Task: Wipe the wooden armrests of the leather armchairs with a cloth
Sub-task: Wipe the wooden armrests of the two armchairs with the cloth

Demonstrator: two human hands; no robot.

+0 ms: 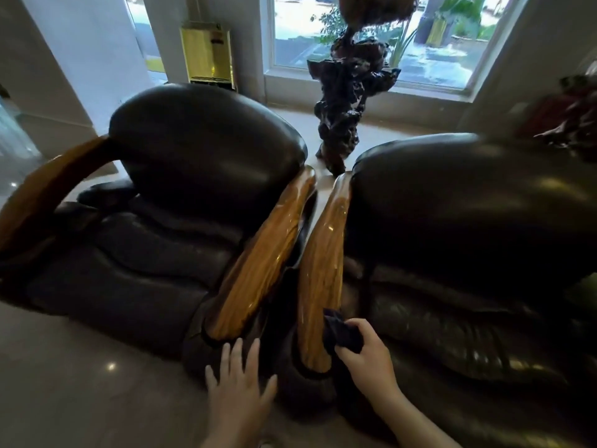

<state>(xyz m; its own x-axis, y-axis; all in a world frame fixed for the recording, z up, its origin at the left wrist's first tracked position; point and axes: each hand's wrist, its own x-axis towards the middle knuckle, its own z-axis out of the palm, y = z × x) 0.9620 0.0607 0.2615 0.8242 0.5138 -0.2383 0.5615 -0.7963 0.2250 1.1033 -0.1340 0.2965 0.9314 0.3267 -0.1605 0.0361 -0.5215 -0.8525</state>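
Observation:
Two dark leather armchairs stand side by side, the left armchair (pixel 168 240) and the right armchair (pixel 468 221). Between them run two glossy wooden armrests: the left chair's armrest (pixel 261 263) and the right chair's armrest (pixel 323 273). My right hand (pixel 368 357) is shut on a dark cloth (pixel 340 333) pressed against the right side of the right chair's armrest, near its front end. My left hand (pixel 240 379) is open with fingers spread, resting on the dark front of the left chair, just below its armrest. Another wooden armrest (pixel 45 192) curves at far left.
A tall dark carved wood sculpture (pixel 349 101) stands behind the gap between the chairs, before a window (pixel 452 43). A gold plaque (pixel 208 54) hangs on the wall behind the left chair. Polished floor (pixel 80 383) lies in front. A dark object (pixel 571 118) sits at far right.

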